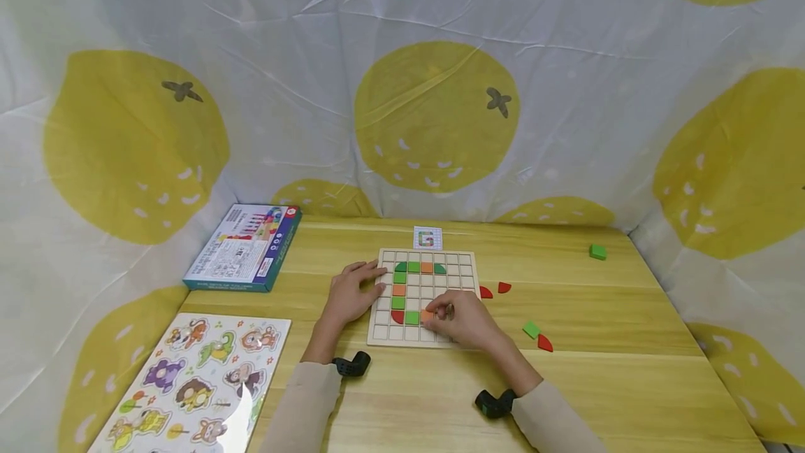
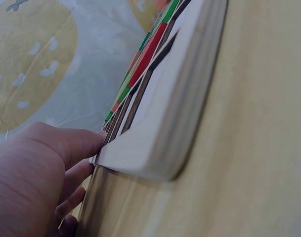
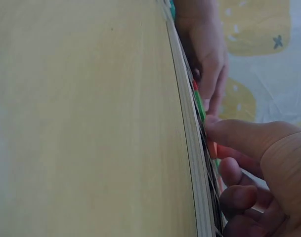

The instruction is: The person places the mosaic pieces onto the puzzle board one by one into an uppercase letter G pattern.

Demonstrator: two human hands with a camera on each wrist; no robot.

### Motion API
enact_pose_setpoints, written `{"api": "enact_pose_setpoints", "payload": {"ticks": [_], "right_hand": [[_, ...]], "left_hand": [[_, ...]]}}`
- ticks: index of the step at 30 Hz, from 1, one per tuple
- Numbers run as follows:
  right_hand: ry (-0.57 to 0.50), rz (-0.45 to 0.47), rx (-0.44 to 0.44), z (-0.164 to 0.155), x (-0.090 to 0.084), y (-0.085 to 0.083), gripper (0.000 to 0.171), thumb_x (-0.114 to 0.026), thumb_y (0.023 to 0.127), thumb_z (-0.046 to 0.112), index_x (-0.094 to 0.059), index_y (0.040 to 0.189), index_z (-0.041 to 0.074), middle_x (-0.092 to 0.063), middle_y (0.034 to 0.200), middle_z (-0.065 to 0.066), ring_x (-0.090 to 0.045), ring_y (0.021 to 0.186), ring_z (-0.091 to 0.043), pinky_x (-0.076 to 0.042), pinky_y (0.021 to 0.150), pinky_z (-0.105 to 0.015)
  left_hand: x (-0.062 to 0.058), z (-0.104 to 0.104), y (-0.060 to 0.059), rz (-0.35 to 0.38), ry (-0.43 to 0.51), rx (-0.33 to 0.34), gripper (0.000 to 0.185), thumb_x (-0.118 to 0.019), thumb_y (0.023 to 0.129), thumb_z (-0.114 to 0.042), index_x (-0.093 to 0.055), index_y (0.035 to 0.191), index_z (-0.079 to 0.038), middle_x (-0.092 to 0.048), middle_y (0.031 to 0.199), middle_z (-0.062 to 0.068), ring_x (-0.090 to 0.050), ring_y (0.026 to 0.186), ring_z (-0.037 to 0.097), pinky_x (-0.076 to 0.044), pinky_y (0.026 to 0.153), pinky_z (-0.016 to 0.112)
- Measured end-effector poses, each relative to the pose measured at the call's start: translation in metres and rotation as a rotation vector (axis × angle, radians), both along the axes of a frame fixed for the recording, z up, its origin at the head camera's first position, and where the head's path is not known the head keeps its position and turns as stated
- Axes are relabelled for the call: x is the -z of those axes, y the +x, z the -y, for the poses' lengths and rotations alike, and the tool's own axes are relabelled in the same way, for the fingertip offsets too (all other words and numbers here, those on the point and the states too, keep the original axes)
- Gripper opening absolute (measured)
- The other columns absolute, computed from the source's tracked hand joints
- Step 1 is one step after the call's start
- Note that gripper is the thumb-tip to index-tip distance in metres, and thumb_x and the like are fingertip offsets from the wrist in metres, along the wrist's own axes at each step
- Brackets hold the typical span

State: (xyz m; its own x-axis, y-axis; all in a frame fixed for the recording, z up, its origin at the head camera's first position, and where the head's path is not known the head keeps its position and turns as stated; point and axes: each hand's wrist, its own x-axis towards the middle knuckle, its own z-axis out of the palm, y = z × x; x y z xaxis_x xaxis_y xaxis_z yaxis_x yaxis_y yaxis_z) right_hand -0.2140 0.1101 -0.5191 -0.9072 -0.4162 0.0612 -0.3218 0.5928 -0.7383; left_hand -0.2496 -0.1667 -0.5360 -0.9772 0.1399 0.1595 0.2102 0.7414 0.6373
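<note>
A wooden grid board (image 1: 380, 332) lies on the table, with green, orange and red tiles set in its squares in a C-like outline. My right hand (image 1: 467, 319) pinches an orange square tile (image 1: 427, 315) between thumb and index finger, at the lower row beside a green square tile (image 1: 411, 317). In the right wrist view, the other fingers of that hand are curled. At the board's left edge rests my left hand (image 1: 351, 293), its thumb touching the rim in the left wrist view. Behind the board lies a small pattern card (image 1: 428, 238).
Right of the board lie loose red quarter-round tiles (image 1: 504, 287) and a green square tile (image 1: 531, 330). Another green piece (image 1: 597, 252) sits at the far right. A game box (image 1: 242, 249) and an animal puzzle board (image 1: 195, 383) occupy the left side. Patterned cloth surrounds the table.
</note>
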Motion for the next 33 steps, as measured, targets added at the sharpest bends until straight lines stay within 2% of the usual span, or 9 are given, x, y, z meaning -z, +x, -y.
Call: {"api": "enact_pose_setpoints", "payload": {"ticks": [17,27,33], "right_hand": [[0.017,-0.033,-0.030,-0.0016,0.0014,0.0008,0.014,-0.082,0.089,0.024,-0.079,0.101,0.017,-0.062,0.077,0.010,-0.051,0.067,-0.007,-0.045,0.063,-0.023],[-0.006,-0.025,-0.014,-0.0020,0.0029,0.0002,0.011,-0.082,0.089,0.025,-0.081,0.097,0.018,-0.063,0.077,0.008,-0.053,0.067,-0.008,-0.045,0.062,-0.022],[-0.013,-0.009,-0.015,-0.0018,0.0002,-0.0005,0.015,-0.083,0.088,0.027,-0.081,0.099,0.016,-0.063,0.077,0.008,-0.054,0.068,-0.009,-0.046,0.061,-0.023]], "left_hand": [[-0.0022,-0.0012,0.0007,0.019,-0.003,-0.004,0.040,-0.068,0.098,-0.031,-0.070,0.136,-0.021,-0.054,0.155,0.001,-0.041,0.147,0.030,-0.028,0.114,0.057],[-0.0015,-0.0010,0.0010,0.025,-0.011,0.002,0.040,-0.067,0.098,-0.032,-0.070,0.137,-0.021,-0.053,0.156,0.000,-0.041,0.147,0.031,-0.028,0.115,0.058],[-0.0021,-0.0006,0.0004,0.022,-0.009,-0.002,0.040,-0.068,0.098,-0.031,-0.070,0.137,-0.021,-0.053,0.156,0.000,-0.041,0.147,0.031,-0.028,0.115,0.058]]}}
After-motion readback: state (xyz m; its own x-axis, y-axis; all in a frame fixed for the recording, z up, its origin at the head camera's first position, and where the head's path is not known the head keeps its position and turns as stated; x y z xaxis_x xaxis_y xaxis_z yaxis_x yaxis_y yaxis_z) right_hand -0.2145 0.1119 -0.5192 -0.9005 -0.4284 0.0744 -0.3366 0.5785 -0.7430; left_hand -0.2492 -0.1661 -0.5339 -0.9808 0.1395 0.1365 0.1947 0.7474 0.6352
